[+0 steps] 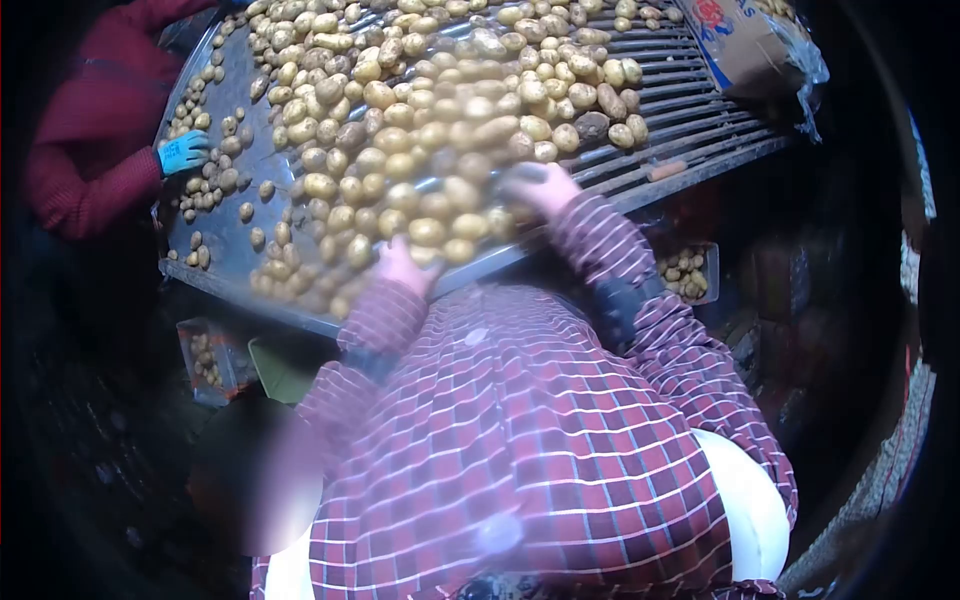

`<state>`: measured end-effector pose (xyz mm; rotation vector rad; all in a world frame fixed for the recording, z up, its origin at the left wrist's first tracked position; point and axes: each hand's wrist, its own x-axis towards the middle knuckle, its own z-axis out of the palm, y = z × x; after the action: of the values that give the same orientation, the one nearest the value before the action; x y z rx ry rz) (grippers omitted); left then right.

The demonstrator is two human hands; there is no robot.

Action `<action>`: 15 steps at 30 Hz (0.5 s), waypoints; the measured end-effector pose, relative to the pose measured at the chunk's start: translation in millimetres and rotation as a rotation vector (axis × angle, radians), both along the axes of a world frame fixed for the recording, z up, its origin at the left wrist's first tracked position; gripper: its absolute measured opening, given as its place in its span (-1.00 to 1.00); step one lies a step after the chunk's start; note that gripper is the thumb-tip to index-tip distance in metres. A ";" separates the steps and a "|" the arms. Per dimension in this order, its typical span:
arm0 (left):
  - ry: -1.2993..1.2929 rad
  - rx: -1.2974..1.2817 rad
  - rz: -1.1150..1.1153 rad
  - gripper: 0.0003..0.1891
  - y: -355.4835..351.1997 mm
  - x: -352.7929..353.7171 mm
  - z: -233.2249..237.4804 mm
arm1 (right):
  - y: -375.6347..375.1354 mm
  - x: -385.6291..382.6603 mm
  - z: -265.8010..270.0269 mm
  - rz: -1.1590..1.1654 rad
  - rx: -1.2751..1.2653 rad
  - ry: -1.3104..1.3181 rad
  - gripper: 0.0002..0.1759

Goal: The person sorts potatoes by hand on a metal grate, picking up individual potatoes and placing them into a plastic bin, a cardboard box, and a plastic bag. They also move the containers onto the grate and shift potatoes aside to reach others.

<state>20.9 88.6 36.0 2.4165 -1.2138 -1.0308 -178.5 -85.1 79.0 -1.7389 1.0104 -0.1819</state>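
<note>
Pale yellow potatoes [428, 232] lie heaped on a metal sorting table [225, 270], some of them smeared by motion or lens dirt. My left hand [402, 268] is at the table's near edge, thumb and fingers apart, touching the closest potatoes with none visibly gripped. Farther right, my right hand [545, 190] reaches over the right side of the pile. Its fingers are blurred and look dark at the tips, so their grip does not show. A darker potato [592, 126] lies beyond it.
Bars form a grate [690, 120] on the right, with a printed paper sack [735, 50] above. A co-worker's blue-gloved hand [184, 152] rests among potatoes at left. Below the edge stand a crate [712, 272] and a clear bin [225, 365], both with potatoes, and a green container [280, 370].
</note>
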 end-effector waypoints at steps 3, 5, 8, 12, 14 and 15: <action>0.037 -0.147 0.059 -0.17 6.2 -0.1 -16.8 | 21.5 54.3 6.5 0.109 -0.215 0.390 -0.51; 0.068 -0.278 0.133 -0.23 12.4 2.7 -40.0 | 24.0 69.2 9.6 0.108 -0.355 0.598 -0.35; 0.601 -0.529 0.393 -0.24 21.4 5.3 -52.2 | 17.9 71.2 16.4 0.008 -0.196 0.762 -0.07; 0.925 -0.439 0.343 -0.07 3.3 20.1 -13.1 | -4.0 58.1 -24.8 0.021 -0.084 0.424 -0.11; 1.021 -0.412 0.368 -0.02 -6.4 29.2 -7.2 | -18.1 59.4 -50.3 -0.009 -0.027 0.266 -0.15; 1.067 -0.396 0.375 0.00 -9.7 34.4 -7.5 | -25.0 61.9 -54.4 -0.016 0.104 0.195 -0.15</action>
<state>55.3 78.9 28.5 1.3308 -0.4814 -1.4544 -116.6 -110.0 24.6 -1.6775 1.1552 0.0305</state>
